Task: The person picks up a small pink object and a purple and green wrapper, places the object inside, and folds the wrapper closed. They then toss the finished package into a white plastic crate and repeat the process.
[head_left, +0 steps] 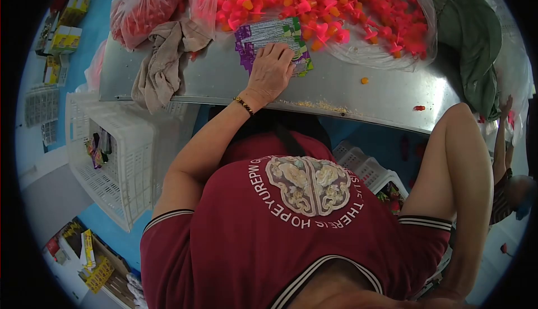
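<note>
My left hand (272,71), with a dark beaded bracelet on its wrist, lies over a fanned stack of purple and green printed wrappers (269,33) near the front edge of the metal table (213,79). Its fingers are bent down onto the wrappers, and the fingertips are partly hidden. Just beyond the stack spreads a heap of bright pink pieces with orange parts (325,6) on clear plastic sheeting. My right arm is bent with its elbow raised; the forearm runs down out of the bottom of the view, so the right hand does not show.
A beige cloth (159,65) hangs over the table edge beside a bag of pink pieces (148,6). Dark green fabric (468,40) drapes at the right. A white crate (120,158) stands below left, and another crate (358,166) is under the table. Another person (507,191) is at far right.
</note>
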Action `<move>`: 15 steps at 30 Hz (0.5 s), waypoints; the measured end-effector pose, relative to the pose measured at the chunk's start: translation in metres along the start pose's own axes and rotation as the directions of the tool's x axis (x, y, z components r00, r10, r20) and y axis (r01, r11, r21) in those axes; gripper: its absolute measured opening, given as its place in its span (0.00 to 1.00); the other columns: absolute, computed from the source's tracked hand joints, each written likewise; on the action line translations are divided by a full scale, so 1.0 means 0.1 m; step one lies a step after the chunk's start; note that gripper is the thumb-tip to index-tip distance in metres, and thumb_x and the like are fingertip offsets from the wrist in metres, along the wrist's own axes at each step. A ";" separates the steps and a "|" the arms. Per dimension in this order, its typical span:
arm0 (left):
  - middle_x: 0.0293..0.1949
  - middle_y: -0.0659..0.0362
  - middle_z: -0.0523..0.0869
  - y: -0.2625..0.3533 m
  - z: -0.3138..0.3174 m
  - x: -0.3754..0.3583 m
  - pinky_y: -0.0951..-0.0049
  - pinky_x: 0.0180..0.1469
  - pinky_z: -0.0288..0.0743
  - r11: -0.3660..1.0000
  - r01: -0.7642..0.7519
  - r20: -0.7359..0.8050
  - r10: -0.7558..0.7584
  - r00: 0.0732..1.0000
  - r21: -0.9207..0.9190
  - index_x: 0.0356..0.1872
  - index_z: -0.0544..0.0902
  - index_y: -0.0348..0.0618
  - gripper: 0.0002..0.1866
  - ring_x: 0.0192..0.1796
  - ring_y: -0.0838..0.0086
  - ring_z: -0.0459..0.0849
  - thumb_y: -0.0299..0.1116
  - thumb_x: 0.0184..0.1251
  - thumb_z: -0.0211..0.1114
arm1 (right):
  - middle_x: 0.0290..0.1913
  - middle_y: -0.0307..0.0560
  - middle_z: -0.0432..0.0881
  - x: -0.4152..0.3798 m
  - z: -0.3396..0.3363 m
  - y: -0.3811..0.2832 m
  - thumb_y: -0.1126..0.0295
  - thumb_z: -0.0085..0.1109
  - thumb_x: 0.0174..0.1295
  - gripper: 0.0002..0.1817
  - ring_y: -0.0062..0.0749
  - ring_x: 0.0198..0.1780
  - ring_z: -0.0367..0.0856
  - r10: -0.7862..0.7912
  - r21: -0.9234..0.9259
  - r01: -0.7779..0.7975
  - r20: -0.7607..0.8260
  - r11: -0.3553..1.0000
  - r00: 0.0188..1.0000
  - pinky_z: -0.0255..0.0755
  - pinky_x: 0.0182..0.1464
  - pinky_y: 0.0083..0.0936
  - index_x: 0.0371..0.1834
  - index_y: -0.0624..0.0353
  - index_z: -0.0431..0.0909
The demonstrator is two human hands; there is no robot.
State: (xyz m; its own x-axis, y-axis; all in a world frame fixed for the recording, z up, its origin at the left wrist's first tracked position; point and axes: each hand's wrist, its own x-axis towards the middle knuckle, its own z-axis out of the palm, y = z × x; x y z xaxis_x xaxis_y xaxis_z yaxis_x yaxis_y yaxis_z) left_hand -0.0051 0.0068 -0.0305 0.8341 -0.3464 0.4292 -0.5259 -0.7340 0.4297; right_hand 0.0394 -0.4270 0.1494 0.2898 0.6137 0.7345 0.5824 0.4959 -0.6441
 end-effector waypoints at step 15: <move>0.45 0.56 0.77 0.00 -0.01 0.00 0.62 0.53 0.68 0.999 0.013 -0.005 -0.013 1.000 -0.039 0.40 0.76 0.42 0.14 0.51 0.60 0.75 0.26 0.53 0.69 | 0.47 0.47 0.83 0.89 -0.37 1.20 0.66 0.49 0.67 0.13 0.33 0.48 0.81 0.010 0.044 -0.012 0.046 0.999 0.999 0.74 0.51 0.29 0.41 0.63 0.82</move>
State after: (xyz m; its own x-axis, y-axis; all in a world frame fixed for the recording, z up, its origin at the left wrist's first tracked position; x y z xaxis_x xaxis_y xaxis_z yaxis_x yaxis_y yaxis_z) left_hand -0.0053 0.0076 -0.0298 0.8400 -0.3340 0.4276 -0.5213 -0.7152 0.4656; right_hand 0.1631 -0.3362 0.1454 0.2604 0.6462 0.7174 0.5448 0.5151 -0.6617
